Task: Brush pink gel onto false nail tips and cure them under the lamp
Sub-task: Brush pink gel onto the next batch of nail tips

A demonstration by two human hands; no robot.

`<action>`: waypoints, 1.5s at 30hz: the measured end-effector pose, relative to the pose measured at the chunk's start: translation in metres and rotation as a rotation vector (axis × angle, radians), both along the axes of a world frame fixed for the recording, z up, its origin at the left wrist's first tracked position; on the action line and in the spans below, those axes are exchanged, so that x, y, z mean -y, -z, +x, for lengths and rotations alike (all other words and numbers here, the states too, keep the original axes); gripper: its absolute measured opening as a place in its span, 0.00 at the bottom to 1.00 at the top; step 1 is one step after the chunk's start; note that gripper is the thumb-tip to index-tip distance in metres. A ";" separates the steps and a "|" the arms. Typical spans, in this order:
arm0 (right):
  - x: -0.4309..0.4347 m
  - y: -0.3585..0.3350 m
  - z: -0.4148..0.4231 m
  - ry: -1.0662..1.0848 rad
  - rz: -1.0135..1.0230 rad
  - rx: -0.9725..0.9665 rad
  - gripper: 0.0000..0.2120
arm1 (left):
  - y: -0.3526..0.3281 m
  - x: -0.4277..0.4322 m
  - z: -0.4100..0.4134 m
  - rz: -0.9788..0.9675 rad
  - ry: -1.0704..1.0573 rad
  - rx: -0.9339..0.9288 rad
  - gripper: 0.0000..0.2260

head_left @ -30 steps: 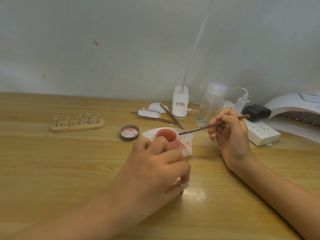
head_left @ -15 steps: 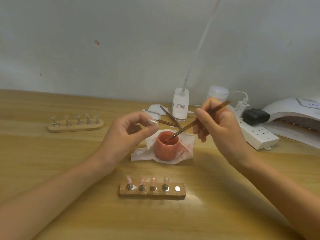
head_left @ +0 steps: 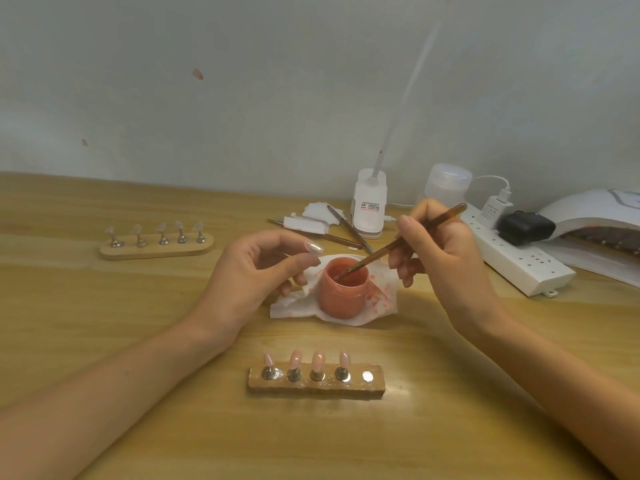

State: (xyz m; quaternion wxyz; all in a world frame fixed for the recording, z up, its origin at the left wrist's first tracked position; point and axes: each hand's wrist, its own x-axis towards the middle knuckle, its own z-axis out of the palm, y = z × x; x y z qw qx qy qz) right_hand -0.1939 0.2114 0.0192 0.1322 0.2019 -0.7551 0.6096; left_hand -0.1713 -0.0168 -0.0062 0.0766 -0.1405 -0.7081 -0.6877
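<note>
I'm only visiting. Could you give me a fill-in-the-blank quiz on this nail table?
The right hand dips the ___ into the pink gel jar.
The left hand pinches one nail tip; the near wooden holder carries ___ pink tips.
The far wooden holder carries ___ clear tips.
Missing words: brush, four, five.

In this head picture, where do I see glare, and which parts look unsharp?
Head view: a pale glare patch sits on the wooden table right of the near wooden nail stand; head view: the silvery nail tip pinched by the left hand glints; head view: the clear tips on the far wooden stand look soft.
</note>
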 end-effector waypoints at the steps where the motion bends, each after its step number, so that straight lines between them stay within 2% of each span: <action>1: -0.002 0.002 0.000 0.018 -0.055 0.017 0.10 | 0.000 0.000 0.000 -0.001 0.002 -0.002 0.13; 6: -0.006 0.012 -0.001 0.116 -0.314 0.167 0.12 | 0.002 0.000 -0.002 0.003 -0.028 0.008 0.08; 12: -0.006 0.015 -0.004 0.066 -0.510 0.291 0.12 | 0.003 -0.001 -0.001 -0.119 -0.010 -0.040 0.05; 26: -0.004 0.016 -0.001 -0.047 -0.445 0.249 0.10 | 0.005 -0.001 -0.001 -0.159 0.016 -0.044 0.06; 32: -0.005 0.018 -0.002 0.017 -0.401 0.237 0.10 | 0.003 -0.003 0.000 -0.154 0.006 -0.051 0.05; 45: -0.004 0.019 -0.002 -0.037 -0.363 0.170 0.10 | 0.004 -0.002 0.000 -0.154 0.008 -0.058 0.05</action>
